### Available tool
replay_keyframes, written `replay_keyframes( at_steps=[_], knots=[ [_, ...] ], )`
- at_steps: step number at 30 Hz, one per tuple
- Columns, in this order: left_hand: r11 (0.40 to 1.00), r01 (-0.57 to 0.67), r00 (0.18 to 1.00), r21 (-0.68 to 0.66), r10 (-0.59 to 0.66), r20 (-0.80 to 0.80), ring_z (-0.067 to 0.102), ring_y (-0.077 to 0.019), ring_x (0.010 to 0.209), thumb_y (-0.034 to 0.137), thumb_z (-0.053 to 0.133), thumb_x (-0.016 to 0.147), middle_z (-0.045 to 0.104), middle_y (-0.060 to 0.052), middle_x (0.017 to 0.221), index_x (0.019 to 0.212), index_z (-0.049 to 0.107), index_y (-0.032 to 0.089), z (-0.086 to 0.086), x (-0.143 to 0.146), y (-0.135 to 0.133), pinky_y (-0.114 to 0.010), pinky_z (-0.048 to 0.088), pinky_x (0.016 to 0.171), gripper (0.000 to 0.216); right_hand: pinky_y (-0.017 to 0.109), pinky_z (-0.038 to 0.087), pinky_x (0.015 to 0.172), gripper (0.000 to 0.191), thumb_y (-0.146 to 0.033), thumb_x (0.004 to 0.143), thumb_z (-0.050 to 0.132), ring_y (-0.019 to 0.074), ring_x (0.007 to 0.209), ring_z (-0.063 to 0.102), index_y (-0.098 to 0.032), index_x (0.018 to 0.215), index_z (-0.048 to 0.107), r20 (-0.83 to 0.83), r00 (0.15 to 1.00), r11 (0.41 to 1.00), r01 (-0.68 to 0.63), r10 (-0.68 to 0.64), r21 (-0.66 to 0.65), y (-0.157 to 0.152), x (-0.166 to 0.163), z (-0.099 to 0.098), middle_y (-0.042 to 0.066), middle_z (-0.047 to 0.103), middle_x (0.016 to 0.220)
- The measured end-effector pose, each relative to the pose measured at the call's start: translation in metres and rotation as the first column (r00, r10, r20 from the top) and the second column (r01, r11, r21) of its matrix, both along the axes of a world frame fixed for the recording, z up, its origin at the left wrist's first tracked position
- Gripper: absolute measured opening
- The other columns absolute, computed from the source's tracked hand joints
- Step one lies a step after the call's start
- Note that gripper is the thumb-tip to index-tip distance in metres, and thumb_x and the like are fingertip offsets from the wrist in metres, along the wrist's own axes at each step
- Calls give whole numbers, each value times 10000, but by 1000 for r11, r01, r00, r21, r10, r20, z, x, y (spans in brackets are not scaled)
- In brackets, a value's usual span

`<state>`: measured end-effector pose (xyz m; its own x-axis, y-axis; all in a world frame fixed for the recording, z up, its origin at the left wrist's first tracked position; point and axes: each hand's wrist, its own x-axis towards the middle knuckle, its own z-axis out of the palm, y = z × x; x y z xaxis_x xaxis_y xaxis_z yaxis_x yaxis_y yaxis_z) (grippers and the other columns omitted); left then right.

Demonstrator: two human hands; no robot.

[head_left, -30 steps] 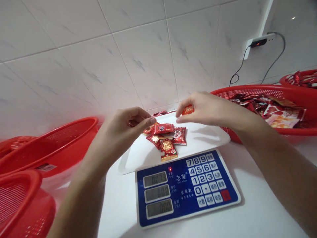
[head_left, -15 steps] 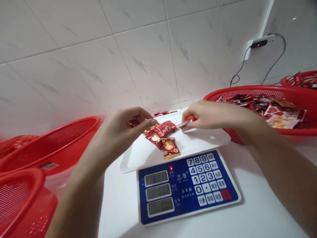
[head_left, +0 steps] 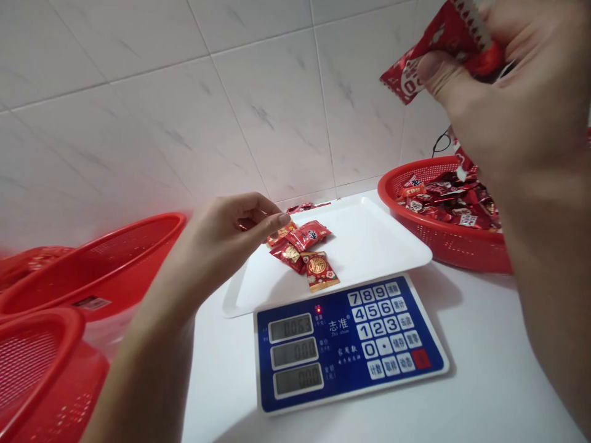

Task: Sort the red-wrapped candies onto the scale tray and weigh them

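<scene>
Carrying seems the step: the right hand [head_left: 526, 111] holds up a red packet [head_left: 436, 40], needing a firm grip next, and I cannot tell if the left hand [head_left: 226, 234] holds anything.

Packets [head_left: 311, 235] lie on the tray [head_left: 369, 246] between baskets [head_left: 450, 245].

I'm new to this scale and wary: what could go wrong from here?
The left hand is right by the piled packets; any touch could skew the reading on the scale. The right hand holds a red packet in the air; it might slip loose. The gold-ended packet lies near the front edge of the tray and could slide off if bumped.
</scene>
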<state>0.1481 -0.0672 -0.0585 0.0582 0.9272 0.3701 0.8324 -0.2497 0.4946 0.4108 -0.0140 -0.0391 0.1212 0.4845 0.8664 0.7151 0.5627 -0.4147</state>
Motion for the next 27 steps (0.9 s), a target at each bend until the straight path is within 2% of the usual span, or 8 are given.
replay_keyframes(
  at_steps=[3,11,14,16,18,21,24,27],
  knots=[
    [1000,8,1000,-2,-8,2,673,-185,721,553,680,843,758,-30,790,842,753,227,-1,0,1,-270,455,575,333,265,494,852,273,-217,951,609,209,1033,680,-115,1150,765,5,998,998,-63,63,4,-1,-1,1,83,754,1094],
    [999,36,999,-34,-36,-6,679,-191,727,547,669,864,762,-39,815,879,747,225,-2,1,1,-285,455,582,331,308,489,820,278,-293,951,619,243,1008,674,-134,1122,769,13,998,998,-58,58,-8,0,-3,-1,88,745,1059],
    [1000,29,1000,0,-29,-4,684,-198,748,549,656,879,756,-43,835,891,737,225,-2,3,-1,-293,486,621,335,295,466,761,300,-330,927,650,211,912,660,-136,1112,782,7,999,994,-43,44,-97,0,1,0,75,740,993],
    [997,49,999,54,-49,-8,701,-223,877,567,662,875,759,-54,965,987,724,235,-5,5,0,-307,532,726,356,301,427,714,300,-340,909,657,179,831,612,-155,1111,780,37,999,975,31,-23,-222,1,10,0,68,716,940],
    [990,127,991,66,-124,-57,660,-272,1127,607,663,863,708,-74,1231,1181,673,266,-10,8,3,-356,541,910,466,335,384,671,292,-371,891,664,167,748,545,-177,1079,775,102,987,921,151,-122,-359,3,25,1,66,676,856],
    [966,224,945,-126,-247,-213,386,-408,1459,738,689,760,377,-124,1628,1508,437,342,-21,10,15,-540,436,1107,883,375,359,617,299,-410,852,701,172,646,505,-208,1062,769,192,958,783,285,-214,-553,10,52,0,73,668,773],
    [917,84,884,-390,-249,-395,95,-551,1527,844,727,590,95,-157,1724,1619,231,373,-28,11,32,-738,329,1100,1235,370,417,673,323,-353,861,718,176,688,559,-182,1131,765,258,937,681,349,-235,-643,21,74,-3,100,744,911],
    [875,1,850,-484,-256,-460,101,-574,1517,842,715,596,163,-162,1710,1613,269,367,-31,11,44,-758,301,1102,1208,366,433,738,313,-341,893,703,176,741,586,-161,1140,769,317,921,604,387,-226,-697,26,84,-6,104,768,978]
  ],
)
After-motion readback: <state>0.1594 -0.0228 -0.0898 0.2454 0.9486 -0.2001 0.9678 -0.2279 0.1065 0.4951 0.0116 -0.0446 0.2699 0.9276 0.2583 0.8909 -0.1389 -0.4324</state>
